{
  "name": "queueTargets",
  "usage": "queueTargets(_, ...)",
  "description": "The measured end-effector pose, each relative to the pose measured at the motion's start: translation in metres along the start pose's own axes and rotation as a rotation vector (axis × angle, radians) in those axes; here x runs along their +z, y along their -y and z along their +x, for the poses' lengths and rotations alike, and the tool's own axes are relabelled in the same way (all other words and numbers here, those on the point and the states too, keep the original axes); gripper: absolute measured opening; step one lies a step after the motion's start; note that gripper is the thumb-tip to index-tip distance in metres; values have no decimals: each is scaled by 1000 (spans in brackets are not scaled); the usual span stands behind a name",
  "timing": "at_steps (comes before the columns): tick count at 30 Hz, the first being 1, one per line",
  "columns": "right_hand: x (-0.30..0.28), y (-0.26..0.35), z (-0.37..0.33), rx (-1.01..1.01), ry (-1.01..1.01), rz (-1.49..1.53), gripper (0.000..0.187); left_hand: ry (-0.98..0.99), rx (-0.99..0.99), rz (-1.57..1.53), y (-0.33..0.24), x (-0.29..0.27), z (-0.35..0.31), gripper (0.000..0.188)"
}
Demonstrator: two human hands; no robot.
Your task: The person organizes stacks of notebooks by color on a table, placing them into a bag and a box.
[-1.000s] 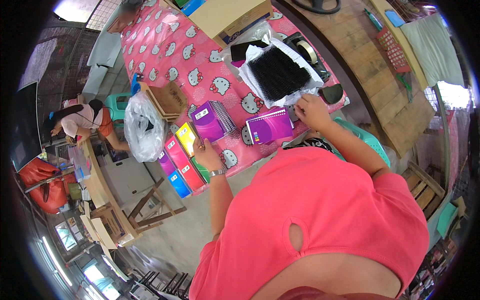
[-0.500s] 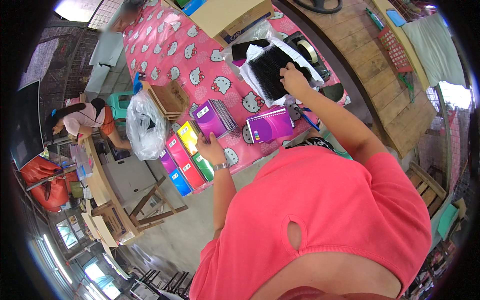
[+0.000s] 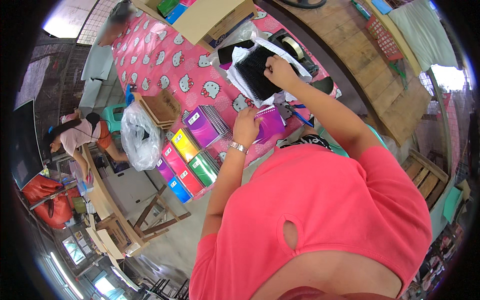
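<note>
On the pink table, my left hand [image 3: 246, 127] lies over the left part of a purple notebook cover [image 3: 271, 125] with white holes along its top edge. Its thumb is spread from the fingers, and it hides that side of the cover. My right hand [image 3: 280, 73] has its fingers bent and pinched on the mass of black binding wires [image 3: 256, 75], which rests on white paper [image 3: 235, 79]. Its fingertips are partly hidden. To the left of my left hand sit a stack of purple spiral notebooks [image 3: 201, 125] and rows of yellow, green, red, pink and blue ones.
A cardboard box [image 3: 215, 22] stands at the far side, near a tape dispenser [image 3: 295, 50]. Blue-handled pliers [image 3: 301, 116] lie beside the purple cover. Left are brown boards [image 3: 161, 107] and a clear plastic bag [image 3: 141, 137]. Another person [image 3: 82, 132] bends over a side table.
My left hand has moved right, from the stacked notebooks to the purple cover. My right hand stays at the black wires. The whole view has shifted slightly.
</note>
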State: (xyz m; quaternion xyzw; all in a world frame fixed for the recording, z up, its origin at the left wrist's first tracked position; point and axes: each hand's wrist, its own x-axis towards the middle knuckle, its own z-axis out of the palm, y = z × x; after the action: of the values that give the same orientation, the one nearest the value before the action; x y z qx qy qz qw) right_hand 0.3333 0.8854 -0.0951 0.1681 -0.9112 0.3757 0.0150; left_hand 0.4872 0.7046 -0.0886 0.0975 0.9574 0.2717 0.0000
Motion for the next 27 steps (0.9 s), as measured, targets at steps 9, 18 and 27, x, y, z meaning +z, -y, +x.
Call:
queueTargets(9,-59,14,-53,265,238,846,25,138,22,-256,-22,-55,14,19)
queueTargets(18,-68,52,-54,29,731,772,42,33,466,-128,-54,-86,14,25)
queueTargets(27,-21,40,-95,81,296,652,25,131,96,-147,-44,-68,-5,42)
